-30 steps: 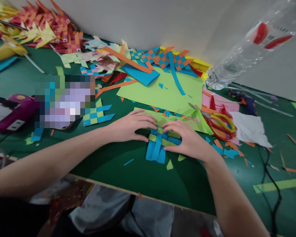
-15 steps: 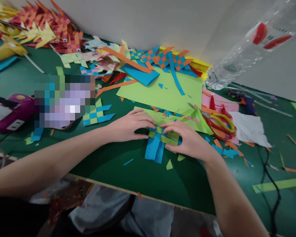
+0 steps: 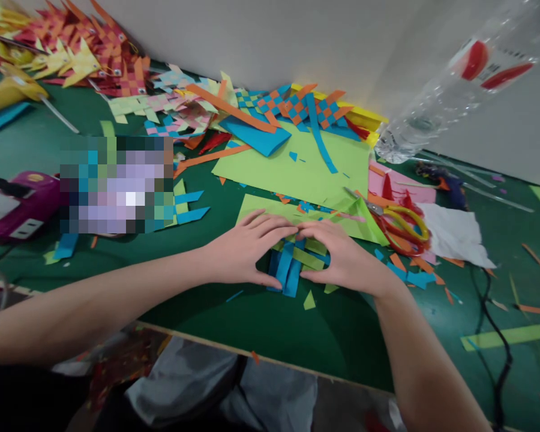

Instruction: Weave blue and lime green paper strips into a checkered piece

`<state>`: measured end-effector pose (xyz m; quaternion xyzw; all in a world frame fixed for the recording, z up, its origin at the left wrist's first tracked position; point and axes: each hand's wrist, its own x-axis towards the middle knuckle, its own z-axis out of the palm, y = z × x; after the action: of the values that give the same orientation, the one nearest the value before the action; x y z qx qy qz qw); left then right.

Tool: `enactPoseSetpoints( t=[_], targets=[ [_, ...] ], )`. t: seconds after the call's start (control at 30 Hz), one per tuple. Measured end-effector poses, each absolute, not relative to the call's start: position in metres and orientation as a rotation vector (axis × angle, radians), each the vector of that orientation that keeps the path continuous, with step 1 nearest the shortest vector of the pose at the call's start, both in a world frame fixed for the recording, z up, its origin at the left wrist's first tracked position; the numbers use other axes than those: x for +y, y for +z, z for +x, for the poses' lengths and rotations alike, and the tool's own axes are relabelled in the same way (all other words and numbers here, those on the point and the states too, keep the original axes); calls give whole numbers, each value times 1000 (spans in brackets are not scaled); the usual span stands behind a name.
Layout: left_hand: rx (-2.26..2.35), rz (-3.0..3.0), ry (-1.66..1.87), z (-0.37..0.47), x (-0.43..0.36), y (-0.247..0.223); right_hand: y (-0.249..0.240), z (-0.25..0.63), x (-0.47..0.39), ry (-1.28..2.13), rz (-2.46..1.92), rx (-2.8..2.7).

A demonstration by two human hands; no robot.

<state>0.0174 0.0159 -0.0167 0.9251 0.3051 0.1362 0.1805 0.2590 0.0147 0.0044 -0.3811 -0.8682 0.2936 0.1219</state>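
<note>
A weave of blue and green paper strips (image 3: pixel 290 264) lies on the green table (image 3: pixel 234 318) between my hands. My left hand (image 3: pixel 247 249) curves round its left side, thumb on the blue strips near their lower end and fingertips at the top edge. My right hand (image 3: pixel 342 255) grips the right side, thumb on the green strips and fingertips on top. The two sets of fingertips meet above the weave and hide its upper edge. Behind my hands lies a light green paper strip (image 3: pixel 256 205).
Yellow-handled scissors (image 3: pixel 405 222), white tissue (image 3: pixel 454 234) and paper scraps lie to the right. A finished woven fish (image 3: pixel 184 207), a purple power strip (image 3: pixel 36 201) and a yellow glue gun (image 3: pixel 13 90) are left. A plastic bottle (image 3: pixel 450 84) leans at the back right.
My left hand has shifted right and its thumb has moved down onto the blue strips. Its fingertips now meet those of my right hand, which has barely moved.
</note>
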Motion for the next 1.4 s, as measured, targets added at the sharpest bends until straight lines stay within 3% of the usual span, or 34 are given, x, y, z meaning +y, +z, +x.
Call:
enactPoseSetpoints(
  t=[1.4],
  targets=[
    [861,2616,326,16,20,-18,10,262,15,929,-1093,-2503]
  ],
)
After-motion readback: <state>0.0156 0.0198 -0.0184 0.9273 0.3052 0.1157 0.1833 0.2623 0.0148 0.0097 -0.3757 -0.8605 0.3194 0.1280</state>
